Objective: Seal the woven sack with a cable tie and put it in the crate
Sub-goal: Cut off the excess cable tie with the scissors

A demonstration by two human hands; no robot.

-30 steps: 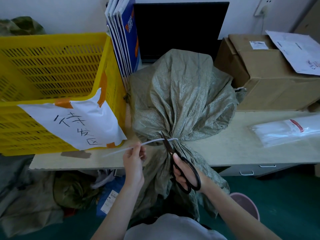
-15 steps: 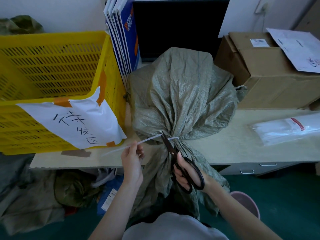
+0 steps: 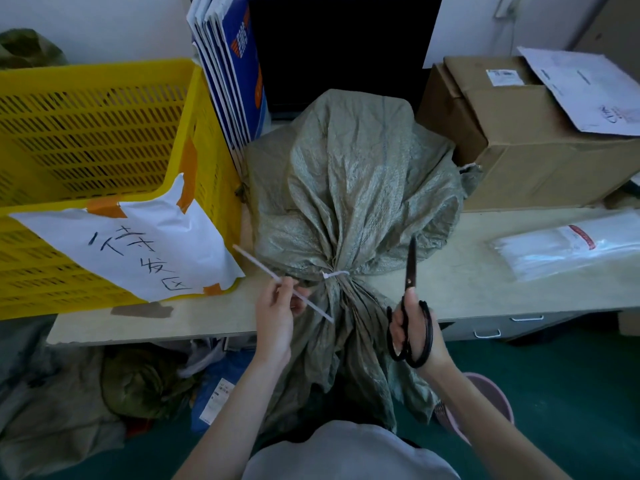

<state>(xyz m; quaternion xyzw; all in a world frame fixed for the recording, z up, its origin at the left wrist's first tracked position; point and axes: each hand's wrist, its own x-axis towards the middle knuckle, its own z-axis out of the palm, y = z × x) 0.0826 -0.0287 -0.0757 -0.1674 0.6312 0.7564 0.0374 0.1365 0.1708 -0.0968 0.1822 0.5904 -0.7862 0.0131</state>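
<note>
A grey-green woven sack (image 3: 349,188) lies on the table, its neck gathered and hanging over the front edge. A white cable tie (image 3: 335,274) is cinched round the neck. My left hand (image 3: 277,313) pinches a loose white strip of cable tie (image 3: 263,268), which stands apart from the sack. My right hand (image 3: 414,327) grips black scissors (image 3: 410,271) by the handles, blades closed and pointing up, just right of the neck. The yellow slatted crate (image 3: 97,140) stands to the left of the sack with a white handwritten label (image 3: 138,251) taped to it.
A cardboard box (image 3: 526,140) with papers on top sits right of the sack. A clear bag of cable ties (image 3: 568,244) lies on the table (image 3: 467,282) at the right. Flat blue-white cartons (image 3: 232,74) lean behind the crate. Bundles of cloth lie on the floor.
The scissors cut the tie's tail at the neck and have moved off to the right, blades closed. The cut strip has come free and sits loose in my left hand.
</note>
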